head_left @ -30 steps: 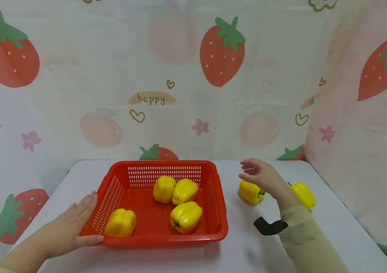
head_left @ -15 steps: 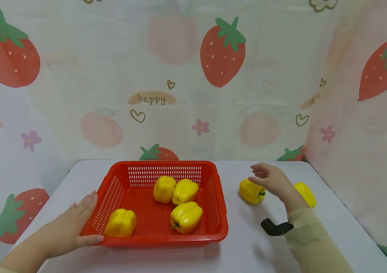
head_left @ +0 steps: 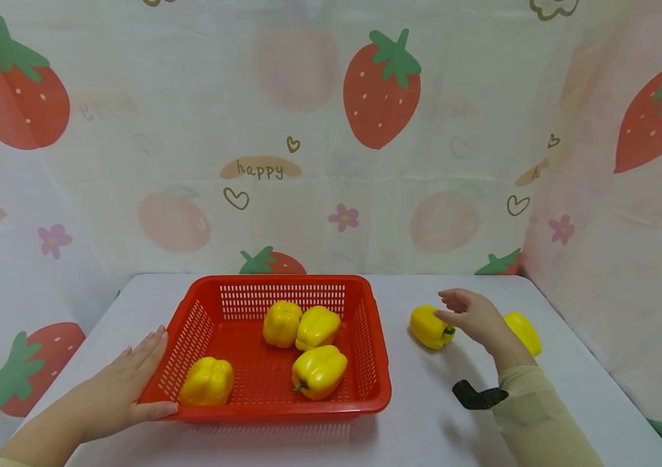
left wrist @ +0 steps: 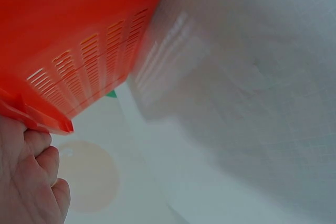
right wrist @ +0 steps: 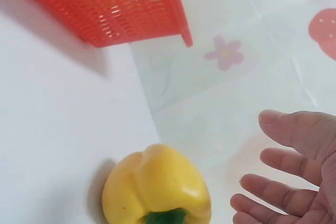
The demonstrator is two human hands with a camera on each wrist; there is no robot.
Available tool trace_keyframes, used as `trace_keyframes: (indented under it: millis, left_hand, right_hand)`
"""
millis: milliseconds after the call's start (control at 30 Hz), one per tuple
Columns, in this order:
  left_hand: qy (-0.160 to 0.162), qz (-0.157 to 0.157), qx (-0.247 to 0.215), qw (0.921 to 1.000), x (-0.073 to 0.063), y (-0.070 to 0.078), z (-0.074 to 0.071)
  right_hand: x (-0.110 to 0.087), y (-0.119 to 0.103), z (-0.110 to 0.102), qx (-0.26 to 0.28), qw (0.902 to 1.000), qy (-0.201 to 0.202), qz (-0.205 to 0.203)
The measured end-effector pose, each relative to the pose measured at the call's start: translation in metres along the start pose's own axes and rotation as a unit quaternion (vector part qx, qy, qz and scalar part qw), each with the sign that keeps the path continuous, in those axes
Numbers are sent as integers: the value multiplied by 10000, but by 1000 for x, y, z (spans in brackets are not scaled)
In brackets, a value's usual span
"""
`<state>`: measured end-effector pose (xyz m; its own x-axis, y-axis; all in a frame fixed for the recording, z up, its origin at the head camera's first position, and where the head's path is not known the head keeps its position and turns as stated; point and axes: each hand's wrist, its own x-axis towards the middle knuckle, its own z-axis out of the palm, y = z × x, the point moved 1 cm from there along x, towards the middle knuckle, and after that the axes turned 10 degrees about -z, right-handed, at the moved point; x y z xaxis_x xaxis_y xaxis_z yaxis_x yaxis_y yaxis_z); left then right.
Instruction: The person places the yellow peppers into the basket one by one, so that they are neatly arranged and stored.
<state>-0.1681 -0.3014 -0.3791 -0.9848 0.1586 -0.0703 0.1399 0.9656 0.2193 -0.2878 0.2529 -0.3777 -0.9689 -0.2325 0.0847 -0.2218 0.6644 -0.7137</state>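
Observation:
My left hand lies with straight fingers along the left rim of a red plastic basket, its thumb on the front left corner. In the left wrist view the fingertips show at the basket's rim. Several yellow bell peppers lie inside, one alone at the front left. To the right of the basket, my right hand hovers with spread, lightly bent fingers and holds nothing. Just beside it a yellow bell pepper with a green stem lies on the table; the thumb overlaps it in the head view.
Another yellow bell pepper lies farther right, partly hidden behind the right hand and wrist. The white table meets a strawberry-printed cloth at the back and sides. A black strap piece juts from the right sleeve.
My right hand has moved right and down, from above the nearer loose pepper to its right side. The left hand, the basket and the peppers have stayed in place.

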Motion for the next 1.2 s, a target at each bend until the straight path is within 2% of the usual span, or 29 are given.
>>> trace_keyframes:
  millis: [467, 700, 933, 1200]
  left_hand:
    - [-6, -23, 82, 10000, 0, 0, 0]
    - [7, -12, 72, 10000, 1, -1, 2]
    - [28, -20, 114, 9999, 1, -1, 2]
    - [38, 12, 8, 10000, -1, 0, 1]
  right_hand:
    - [-4, 15, 8, 99, 9989, -43, 460]
    - [-3, 22, 17, 262, 9986, -70, 446]
    - [-2, 32, 23, 363, 9965, -15, 749]
    - [-1, 40, 33, 213, 9962, 1, 845]
